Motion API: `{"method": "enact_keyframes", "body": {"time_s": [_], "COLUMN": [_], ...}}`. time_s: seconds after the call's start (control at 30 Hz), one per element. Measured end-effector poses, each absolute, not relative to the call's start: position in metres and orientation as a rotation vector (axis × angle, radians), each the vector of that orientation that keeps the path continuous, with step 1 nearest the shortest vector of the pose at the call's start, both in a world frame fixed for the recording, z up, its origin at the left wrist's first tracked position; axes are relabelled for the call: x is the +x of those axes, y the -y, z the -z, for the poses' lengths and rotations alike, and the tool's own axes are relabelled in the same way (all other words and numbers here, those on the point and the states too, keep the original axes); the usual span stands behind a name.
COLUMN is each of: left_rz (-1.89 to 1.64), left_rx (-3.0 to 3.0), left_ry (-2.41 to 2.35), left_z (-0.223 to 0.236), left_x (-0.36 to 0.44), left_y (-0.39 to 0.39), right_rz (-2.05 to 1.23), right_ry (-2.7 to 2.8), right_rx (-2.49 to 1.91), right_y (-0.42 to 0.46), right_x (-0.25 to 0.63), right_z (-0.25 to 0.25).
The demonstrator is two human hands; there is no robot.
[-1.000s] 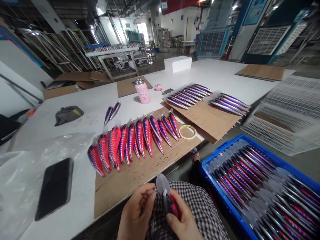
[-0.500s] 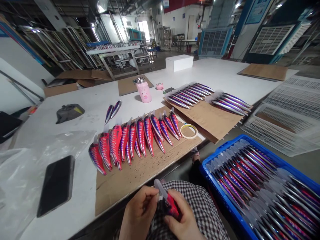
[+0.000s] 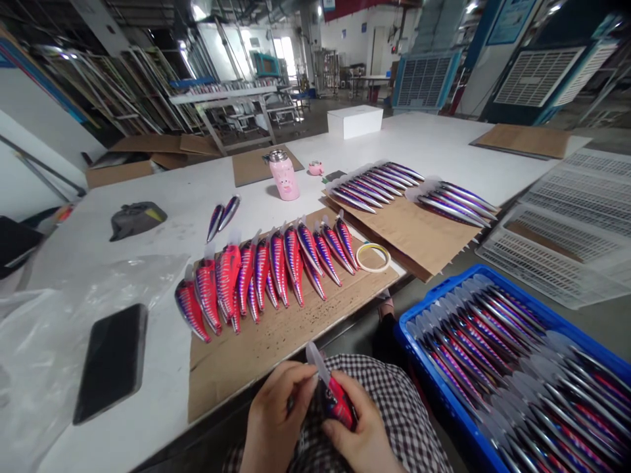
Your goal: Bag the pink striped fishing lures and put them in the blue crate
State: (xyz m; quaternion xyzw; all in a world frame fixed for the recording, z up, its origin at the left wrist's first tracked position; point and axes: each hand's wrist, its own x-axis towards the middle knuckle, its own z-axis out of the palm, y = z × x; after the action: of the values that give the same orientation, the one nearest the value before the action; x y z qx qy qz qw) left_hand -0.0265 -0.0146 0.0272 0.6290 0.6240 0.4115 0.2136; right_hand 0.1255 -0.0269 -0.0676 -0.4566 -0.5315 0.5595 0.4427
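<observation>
Over my lap, my right hand (image 3: 362, 424) is wrapped round a red fishing lure (image 3: 339, 406) with a dark head. The lure's clear lip (image 3: 317, 361) points up and away from me. My left hand (image 3: 279, 410) is closed in a pinch right beside the base of that lip; whatever its fingertips grip is too small to make out. In front, a row of red and purple striped lures (image 3: 277, 266) lies on a cardboard sheet (image 3: 276, 341) at the table edge. A roll of tape (image 3: 373, 258) rests at the row's right end.
A blue crate (image 3: 409, 328) full of lures stands low on the right. More silver-purple lures (image 3: 374, 184) lie on a second cardboard (image 3: 419, 243). A phone (image 3: 111, 361), plastic film (image 3: 29, 368), two loose lures (image 3: 228, 213) and a pink bottle (image 3: 284, 177) are on the table.
Both hands and the lure stay over my lap, with only a slight shift. The left fingertips have moved a little up along the lip. Everything on the table is unchanged.
</observation>
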Motion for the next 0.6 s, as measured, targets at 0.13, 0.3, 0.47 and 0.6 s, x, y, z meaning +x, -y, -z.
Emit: {"method": "enact_keyframes", "body": {"time_s": [0.13, 0.3, 0.47, 0.6], "left_rz": [-1.166, -1.217, -1.194, -1.175], "left_rx": [1.488, 1.043, 0.874, 0.832], "left_ry": [-1.72, -1.581, -1.447, -1.462], "left_z": [-0.019, -0.01, 0.002, 0.005], "left_x": [-0.023, -0.024, -0.035, -0.039], "left_y": [0.014, 0.016, 0.024, 0.028], "right_rz": [-1.404, -1.389, -1.353, -1.33], "right_ry": [1.272, 1.252, 1.291, 1.327], "right_rx": [-1.164, -1.232, -1.271, -1.288], "right_y": [0.027, 0.026, 0.024, 0.022], "right_x": [0.121, 0.119, 0.119, 0.119], "right_z": [0.063, 0.06, 0.064, 0.066]}}
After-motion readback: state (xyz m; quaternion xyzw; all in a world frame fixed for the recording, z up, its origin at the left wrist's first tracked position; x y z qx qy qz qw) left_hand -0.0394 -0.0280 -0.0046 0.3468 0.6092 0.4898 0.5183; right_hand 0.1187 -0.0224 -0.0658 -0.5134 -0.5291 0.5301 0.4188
